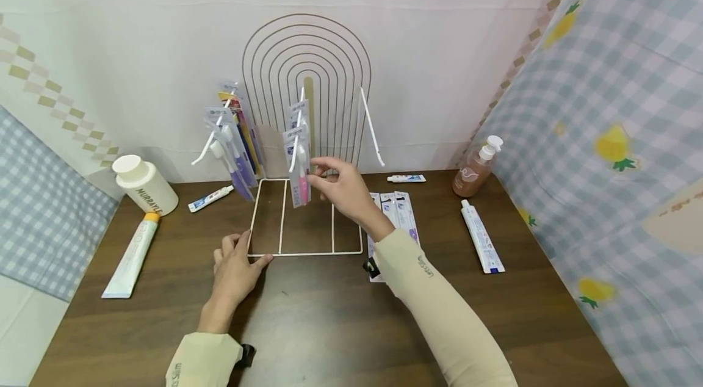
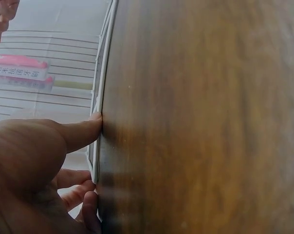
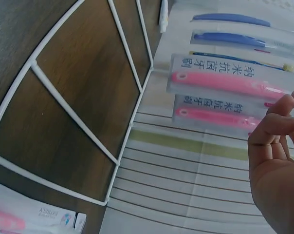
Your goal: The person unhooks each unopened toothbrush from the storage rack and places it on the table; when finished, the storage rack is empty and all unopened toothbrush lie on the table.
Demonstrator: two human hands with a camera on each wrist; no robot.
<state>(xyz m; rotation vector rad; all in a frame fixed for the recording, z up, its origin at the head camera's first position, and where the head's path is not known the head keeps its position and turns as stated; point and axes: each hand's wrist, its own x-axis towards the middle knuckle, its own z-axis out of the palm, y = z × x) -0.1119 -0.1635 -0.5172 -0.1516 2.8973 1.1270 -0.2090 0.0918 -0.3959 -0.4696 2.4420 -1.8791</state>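
A white wire rack (image 1: 307,253) with three hooked arms stands on the table. My left hand (image 1: 236,271) holds its front left corner, thumb against the front wire and fingers round the side. On the middle arm hang packaged pink toothbrushes (image 1: 301,182), one behind another. At the right edge of the front pack is my right hand (image 1: 346,188), thumb and forefinger spread apart; whether they touch the pack I cannot tell. From the left arm hang packaged purple toothbrushes (image 1: 237,161) and a yellow-and-blue one (image 3: 234,59). Nothing hangs on the right arm (image 1: 372,127).
More toothbrush packs (image 1: 398,210) lie right of the rack, partly under my right sleeve. Toothpaste tubes lie left (image 1: 132,259) and right (image 1: 483,237), with small tubes (image 1: 406,179) farther back. A white bottle (image 1: 145,185) and a pump bottle (image 1: 475,170) flank them.
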